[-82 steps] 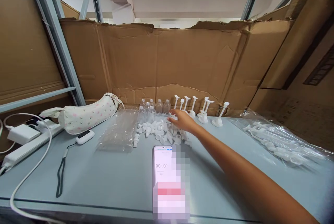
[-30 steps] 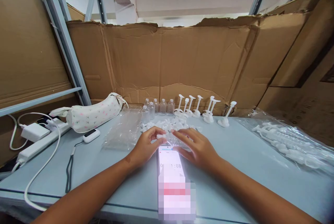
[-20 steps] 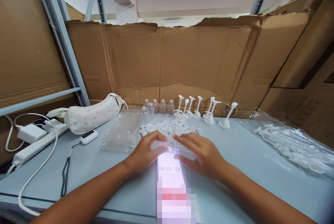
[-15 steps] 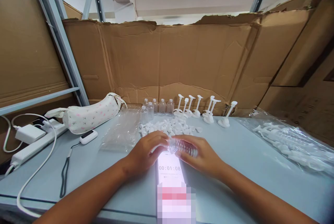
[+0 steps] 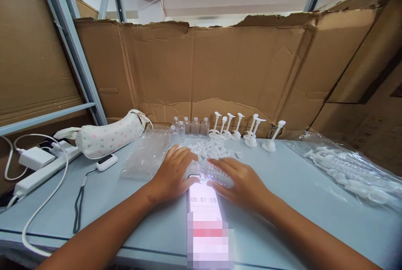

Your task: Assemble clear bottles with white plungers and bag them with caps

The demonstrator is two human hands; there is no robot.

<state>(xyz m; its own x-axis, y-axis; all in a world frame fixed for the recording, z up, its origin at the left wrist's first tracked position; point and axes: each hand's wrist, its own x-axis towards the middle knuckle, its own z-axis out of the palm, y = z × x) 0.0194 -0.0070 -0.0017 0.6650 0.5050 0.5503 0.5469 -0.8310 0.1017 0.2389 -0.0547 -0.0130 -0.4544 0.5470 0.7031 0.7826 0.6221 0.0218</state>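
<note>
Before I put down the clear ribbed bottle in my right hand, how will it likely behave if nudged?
The clear ribbed bottle looks round, so on its side it would probably roll. Its see-through wall suggests light plastic that may give a little when squeezed. The ribs should offer your right hand some grip.

The left hand (image 5: 174, 172) and right hand (image 5: 243, 182) are bare, as are the slender forearms (image 5: 109, 224).

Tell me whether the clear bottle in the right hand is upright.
No, the right hand holds the clear bottle sideways, one end toward the left hand.
</note>
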